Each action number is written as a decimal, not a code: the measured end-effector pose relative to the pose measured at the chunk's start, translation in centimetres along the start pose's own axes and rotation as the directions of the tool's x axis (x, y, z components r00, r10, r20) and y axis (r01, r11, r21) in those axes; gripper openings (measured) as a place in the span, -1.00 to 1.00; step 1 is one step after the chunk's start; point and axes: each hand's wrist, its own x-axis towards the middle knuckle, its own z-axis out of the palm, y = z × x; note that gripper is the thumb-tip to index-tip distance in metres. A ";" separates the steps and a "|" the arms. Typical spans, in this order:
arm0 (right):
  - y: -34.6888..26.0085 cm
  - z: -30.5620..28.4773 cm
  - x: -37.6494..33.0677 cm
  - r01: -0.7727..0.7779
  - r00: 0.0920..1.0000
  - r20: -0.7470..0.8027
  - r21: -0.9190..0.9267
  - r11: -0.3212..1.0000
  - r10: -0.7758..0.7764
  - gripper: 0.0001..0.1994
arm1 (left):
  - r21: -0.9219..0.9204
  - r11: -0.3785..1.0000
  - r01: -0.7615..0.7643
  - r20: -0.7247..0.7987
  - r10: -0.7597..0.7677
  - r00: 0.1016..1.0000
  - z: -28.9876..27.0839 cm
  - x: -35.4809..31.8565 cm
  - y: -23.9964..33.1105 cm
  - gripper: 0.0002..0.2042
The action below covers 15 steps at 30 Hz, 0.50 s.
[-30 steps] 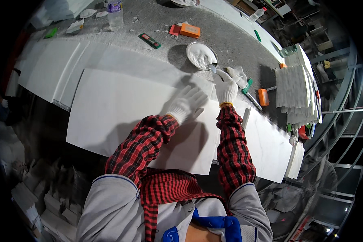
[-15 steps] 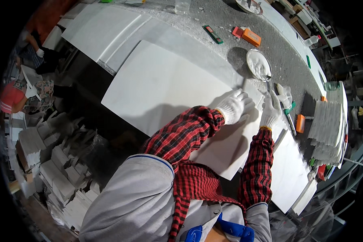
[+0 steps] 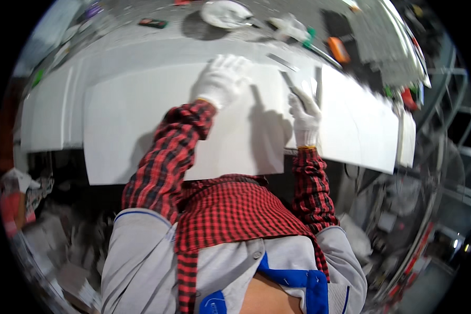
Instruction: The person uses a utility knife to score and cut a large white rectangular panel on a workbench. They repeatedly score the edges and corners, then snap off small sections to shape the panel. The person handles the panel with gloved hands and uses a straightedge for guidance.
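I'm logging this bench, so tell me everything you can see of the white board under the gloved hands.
The white board is a large, flat, smooth rectangular panel lying on the bench, its near edge overhanging. The left hand presses flat near its far edge; the right hand rests at its right edge, holding a thin blade. Another panel adjoins.

left hand [image 3: 224, 78] flat on white panel [image 3: 141, 125]; right hand [image 3: 304, 112] grips blade [image 3: 293, 89].

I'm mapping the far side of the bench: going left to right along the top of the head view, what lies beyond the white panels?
Small dark flat tool → round white dish → crumpled white glove → orange block.
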 end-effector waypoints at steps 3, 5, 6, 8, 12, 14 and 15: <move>1.2 -3.2 -2.4 -0.002 1.000 -0.012 -0.014 1.000 0.002 -0.71 | 0.022 1.000 0.015 0.055 -0.016 0.998 0.1 0.3 1.0 -0.50; 1.8 -4.6 -4.3 0.002 0.999 -0.039 -0.097 0.995 -0.006 -0.71 | 0.038 0.999 0.001 0.074 -0.004 0.997 -0.1 0.4 1.2 -0.49; 2.5 -4.6 -5.2 0.027 0.998 -0.049 -0.128 0.991 -0.033 -0.71 | 0.010 1.000 -0.009 0.065 0.008 0.998 -0.4 0.4 1.0 -0.49; 2.6 -4.6 -6.7 0.046 0.996 -0.065 -0.175 0.984 -0.058 -0.71 | 0.014 1.000 -0.027 0.046 0.026 0.999 -0.1 0.2 0.6 -0.49; 3.0 -4.8 -8.8 0.102 0.990 -0.076 -0.224 0.969 -0.122 -0.71 | 0.044 0.998 -0.045 0.046 0.043 0.998 0.2 0.2 0.2 -0.47; 3.9 -5.0 -9.6 0.178 0.979 -0.058 -0.239 0.955 -0.197 -0.70 | 0.045 0.998 -0.050 0.031 0.048 0.998 0.2 0.1 0.2 -0.48; 4.2 -5.1 -9.9 0.215 0.971 -0.049 -0.246 0.945 -0.233 -0.70 | 0.046 0.998 -0.052 0.024 0.051 0.998 0.3 0.1 0.2 -0.49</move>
